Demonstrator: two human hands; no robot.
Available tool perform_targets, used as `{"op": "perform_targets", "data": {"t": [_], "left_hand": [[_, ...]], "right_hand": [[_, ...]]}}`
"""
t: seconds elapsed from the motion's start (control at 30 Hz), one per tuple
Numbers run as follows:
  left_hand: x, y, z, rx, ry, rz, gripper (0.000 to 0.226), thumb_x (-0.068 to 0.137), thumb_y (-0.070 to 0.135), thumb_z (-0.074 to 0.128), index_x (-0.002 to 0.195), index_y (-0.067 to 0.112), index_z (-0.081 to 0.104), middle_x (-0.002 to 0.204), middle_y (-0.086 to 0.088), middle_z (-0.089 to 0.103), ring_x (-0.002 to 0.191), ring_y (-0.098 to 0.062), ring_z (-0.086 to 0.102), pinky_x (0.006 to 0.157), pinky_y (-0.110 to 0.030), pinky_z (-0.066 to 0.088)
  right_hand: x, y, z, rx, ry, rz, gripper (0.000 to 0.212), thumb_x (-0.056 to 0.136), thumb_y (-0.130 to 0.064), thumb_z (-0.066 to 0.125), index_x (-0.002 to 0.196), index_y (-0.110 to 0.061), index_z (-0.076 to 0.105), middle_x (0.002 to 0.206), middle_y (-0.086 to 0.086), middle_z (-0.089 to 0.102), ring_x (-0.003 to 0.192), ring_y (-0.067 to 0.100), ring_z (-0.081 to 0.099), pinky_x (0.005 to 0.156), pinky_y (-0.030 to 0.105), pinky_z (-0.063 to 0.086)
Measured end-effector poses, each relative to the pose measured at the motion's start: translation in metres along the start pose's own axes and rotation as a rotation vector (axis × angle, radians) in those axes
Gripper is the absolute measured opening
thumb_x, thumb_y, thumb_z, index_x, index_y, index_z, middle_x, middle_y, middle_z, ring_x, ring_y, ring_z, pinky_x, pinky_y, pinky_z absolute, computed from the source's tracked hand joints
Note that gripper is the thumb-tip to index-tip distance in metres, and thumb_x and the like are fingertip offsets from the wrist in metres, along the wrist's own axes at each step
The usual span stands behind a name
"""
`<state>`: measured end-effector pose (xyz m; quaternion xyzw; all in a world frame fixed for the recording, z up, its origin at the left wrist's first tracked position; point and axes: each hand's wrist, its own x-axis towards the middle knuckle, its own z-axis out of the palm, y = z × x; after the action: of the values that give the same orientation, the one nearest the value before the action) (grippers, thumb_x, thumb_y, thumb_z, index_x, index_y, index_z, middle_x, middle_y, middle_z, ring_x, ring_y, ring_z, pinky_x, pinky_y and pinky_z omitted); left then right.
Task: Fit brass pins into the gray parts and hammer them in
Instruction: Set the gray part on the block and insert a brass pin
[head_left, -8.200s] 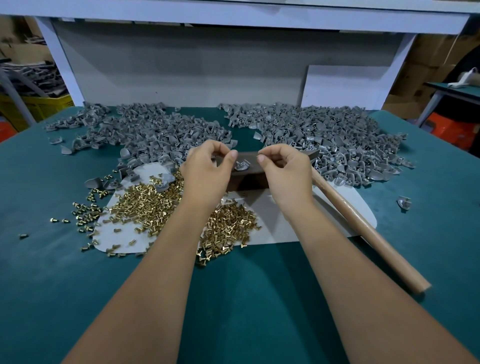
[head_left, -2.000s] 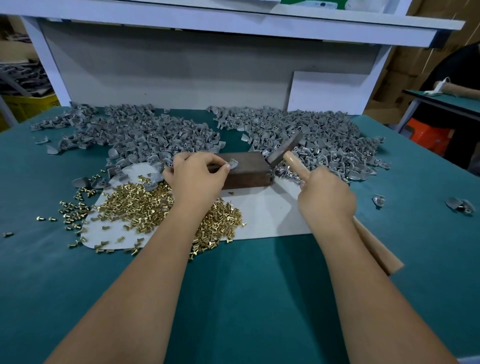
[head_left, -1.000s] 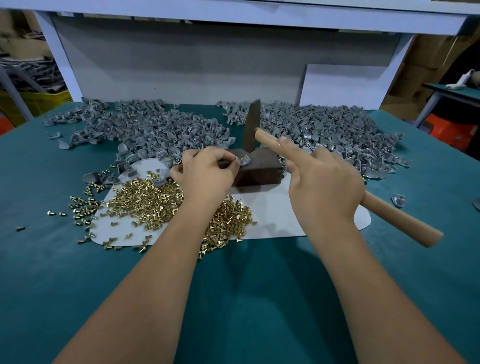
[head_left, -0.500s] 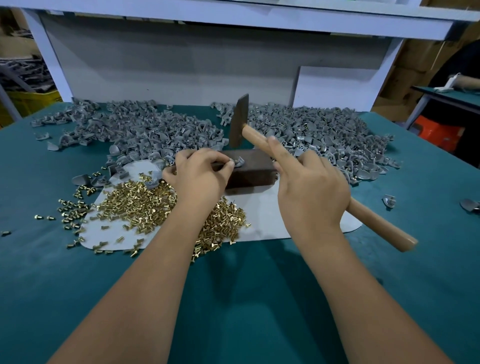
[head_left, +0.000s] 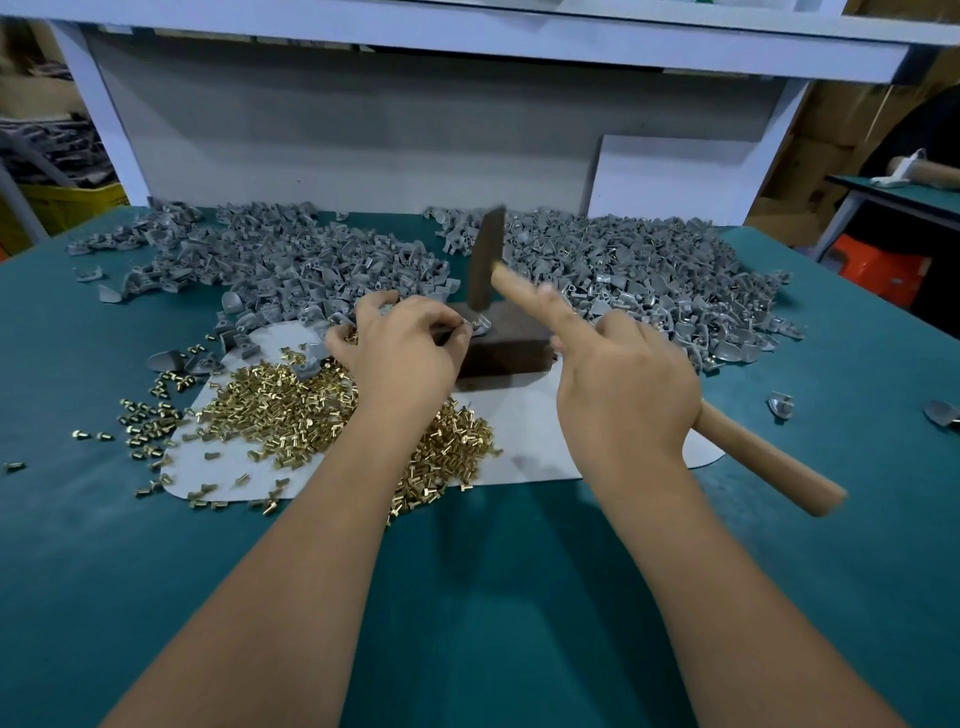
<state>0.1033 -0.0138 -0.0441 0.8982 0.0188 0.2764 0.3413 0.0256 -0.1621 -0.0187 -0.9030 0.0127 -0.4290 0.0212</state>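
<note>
The hammer (head_left: 524, 291) is blurred; its flat dark head stands upright with its lower end right at the part (head_left: 480, 325), though contact is hard to judge. The middle of its round, pale wooden handle is hidden inside the right hand (head_left: 626, 387), which curls round it with the forefinger laid straight along the shaft. The left hand (head_left: 410, 353) pinches the small gray part on the near-left top edge of a dark wooden block (head_left: 506, 345); the part is mostly hidden behind the fingertips, and a glint of brass shows there. Shiny brass pins (head_left: 291, 410) lie heaped on a white sheet (head_left: 524, 441), partly under the left wrist. Two mounds of matte gray parts (head_left: 639, 280) spread behind on the teal table (head_left: 467, 597).
</note>
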Motion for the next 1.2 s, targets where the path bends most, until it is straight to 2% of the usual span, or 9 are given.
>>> {"op": "perform_targets", "data": {"t": [0.2,0.37,0.5,0.57,0.73,0.8,0.93,1.1,1.2], "left_hand": [[-0.002,0.002,0.000,-0.047,0.007,-0.024,0.006,0.084,0.040,0.074,0.080,0.036,0.075,0.093,0.024,0.064,0.133,-0.014,0.035,0.103,-0.046,0.014],[-0.002,0.000,-0.001,-0.070,-0.035,-0.041,0.004,0.086,0.041,0.072,0.083,0.040,0.072,0.099,0.026,0.065,0.133,-0.013,0.033,0.103,-0.047,0.013],[-0.003,0.000,0.000,-0.108,-0.008,-0.048,0.005,0.085,0.040,0.074,0.083,0.036,0.074,0.088,0.026,0.058,0.133,-0.015,0.035,0.104,-0.046,0.011],[-0.004,-0.002,0.001,-0.112,-0.026,-0.026,0.004,0.086,0.040,0.072,0.084,0.036,0.072,0.090,0.026,0.057,0.133,-0.017,0.035,0.104,-0.049,0.012],[-0.003,0.000,0.000,-0.118,-0.065,-0.055,0.013,0.088,0.039,0.070,0.078,0.042,0.062,0.101,0.025,0.062,0.135,-0.016,0.031,0.106,-0.051,0.012],[-0.001,-0.001,0.000,-0.106,-0.076,-0.053,0.009,0.087,0.039,0.070,0.080,0.042,0.065,0.104,0.024,0.063,0.135,-0.016,0.031,0.107,-0.052,0.014],[-0.001,0.000,0.002,-0.082,-0.034,-0.059,0.004,0.084,0.042,0.073,0.081,0.039,0.071,0.091,0.028,0.056,0.133,-0.012,0.033,0.108,-0.052,0.014],[-0.002,0.000,0.004,-0.049,0.025,-0.036,0.007,0.082,0.043,0.075,0.079,0.037,0.074,0.081,0.029,0.050,0.132,-0.014,0.038,0.106,-0.050,0.015],[0.000,-0.001,0.004,-0.086,0.015,-0.059,0.019,0.081,0.044,0.076,0.066,0.044,0.064,0.080,0.031,0.051,0.131,-0.012,0.037,0.106,-0.049,0.014]], "right_hand": [[0.001,0.003,-0.004,0.059,0.107,0.051,0.052,0.079,-0.004,0.071,0.124,-0.028,0.063,0.066,0.009,0.052,0.055,0.028,0.048,0.055,0.029,0.026],[-0.001,0.000,0.001,0.006,-0.094,0.010,0.049,0.088,-0.012,0.065,0.132,-0.033,0.055,0.079,0.010,0.060,0.071,0.032,0.057,0.060,0.033,0.029],[0.008,-0.001,-0.008,0.081,0.016,0.152,0.036,0.093,-0.023,0.058,0.129,-0.023,0.057,0.086,0.009,0.060,0.076,0.031,0.055,0.059,0.031,0.026],[0.015,0.001,-0.010,0.141,-0.045,0.221,0.023,0.095,-0.025,0.055,0.116,-0.017,0.057,0.091,0.006,0.059,0.083,0.030,0.054,0.060,0.031,0.025],[0.023,0.010,-0.017,0.213,-0.332,0.207,0.012,0.095,-0.032,0.051,0.093,-0.021,0.054,0.065,-0.006,0.045,0.065,0.026,0.042,0.056,0.032,0.026],[0.020,0.009,-0.020,0.195,-0.345,0.195,0.012,0.095,-0.032,0.050,0.101,-0.024,0.057,0.073,-0.003,0.054,0.066,0.025,0.041,0.057,0.032,0.027],[0.015,0.003,-0.029,0.220,-0.316,0.154,0.041,0.097,-0.030,0.047,0.135,-0.046,0.042,0.095,0.002,0.065,0.071,0.028,0.048,0.059,0.032,0.029],[0.026,0.002,-0.031,0.169,-0.220,0.138,0.045,0.097,-0.031,0.047,0.137,-0.049,0.039,0.078,-0.001,0.053,0.064,0.023,0.042,0.056,0.031,0.028],[0.021,-0.001,-0.029,0.121,-0.275,0.089,0.046,0.097,-0.029,0.046,0.138,-0.049,0.037,0.079,0.000,0.052,0.063,0.025,0.045,0.054,0.031,0.027]]}}
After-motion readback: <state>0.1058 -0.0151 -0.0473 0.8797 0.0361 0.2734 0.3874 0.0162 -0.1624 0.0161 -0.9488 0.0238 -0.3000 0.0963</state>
